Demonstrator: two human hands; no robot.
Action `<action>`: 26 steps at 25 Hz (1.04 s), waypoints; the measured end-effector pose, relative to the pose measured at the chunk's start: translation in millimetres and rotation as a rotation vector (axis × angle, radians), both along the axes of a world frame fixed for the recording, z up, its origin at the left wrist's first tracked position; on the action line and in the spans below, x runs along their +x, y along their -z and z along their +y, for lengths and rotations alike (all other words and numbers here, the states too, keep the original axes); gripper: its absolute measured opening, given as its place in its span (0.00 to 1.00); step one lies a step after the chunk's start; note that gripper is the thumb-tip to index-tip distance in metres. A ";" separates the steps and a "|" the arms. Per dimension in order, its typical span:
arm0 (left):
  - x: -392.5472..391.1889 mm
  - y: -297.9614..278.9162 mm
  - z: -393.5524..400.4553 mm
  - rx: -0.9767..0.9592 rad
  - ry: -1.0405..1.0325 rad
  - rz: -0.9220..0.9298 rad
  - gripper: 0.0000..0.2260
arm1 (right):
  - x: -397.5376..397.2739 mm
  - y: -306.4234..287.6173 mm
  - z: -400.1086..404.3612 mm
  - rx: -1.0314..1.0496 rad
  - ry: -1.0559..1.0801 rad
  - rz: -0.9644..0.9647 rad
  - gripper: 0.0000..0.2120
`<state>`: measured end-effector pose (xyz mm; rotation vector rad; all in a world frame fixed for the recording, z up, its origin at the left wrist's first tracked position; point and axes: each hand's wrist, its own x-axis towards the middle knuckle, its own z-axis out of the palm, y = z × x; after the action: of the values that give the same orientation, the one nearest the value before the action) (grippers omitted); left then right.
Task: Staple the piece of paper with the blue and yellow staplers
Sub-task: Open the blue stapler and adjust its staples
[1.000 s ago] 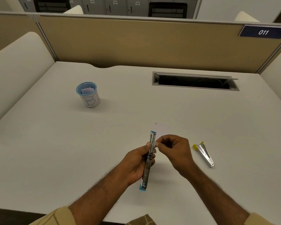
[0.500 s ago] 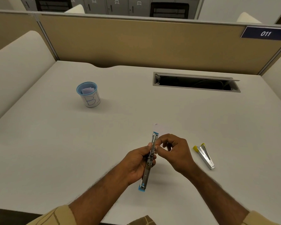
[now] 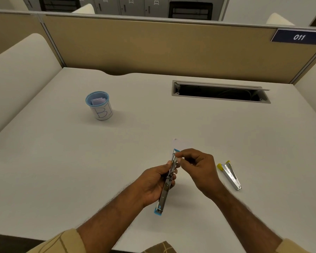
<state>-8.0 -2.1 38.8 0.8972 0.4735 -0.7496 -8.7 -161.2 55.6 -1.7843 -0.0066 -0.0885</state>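
My left hand (image 3: 154, 183) grips the middle of the blue stapler (image 3: 164, 194), which is swung open into one long metal strip with a blue cap at each end and points away from me. My right hand (image 3: 199, 167) pinches the stapler's upper rail near the far blue tip; what sits between the fingertips is too small to tell. The small white piece of paper (image 3: 181, 143) lies on the table just beyond that tip, its near edge hidden by my fingers. The yellow stapler (image 3: 230, 175) lies partly open on the table to the right of my right hand.
A white cup with a blue rim (image 3: 99, 105), marked with a letter and holding paper slips, stands at the back left. An open cable slot (image 3: 220, 92) is cut into the white table (image 3: 62, 170) at the back right. Beige partition walls (image 3: 153, 46) enclose the desk.
My right hand's fingertips have crept a little up the stapler's rail toward its far tip. The left hand, paper and yellow stapler have stayed put.
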 end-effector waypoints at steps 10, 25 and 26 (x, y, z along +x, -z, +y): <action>-2.7 -5.5 -0.8 -0.060 -0.011 0.014 0.12 | -8.3 -5.7 2.3 -0.078 -0.034 -0.026 0.15; -11.1 -1.8 -4.6 0.009 -0.037 0.030 0.11 | -13.5 1.0 2.5 -0.300 0.026 -0.101 0.15; -11.5 -1.6 -4.4 0.007 -0.039 0.031 0.11 | -13.5 0.6 2.0 -0.261 0.053 -0.017 0.19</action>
<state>-19.5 -6.5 40.4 0.8814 0.5196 -0.7279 -22.3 -159.2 55.0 -2.0451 0.0175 -0.1458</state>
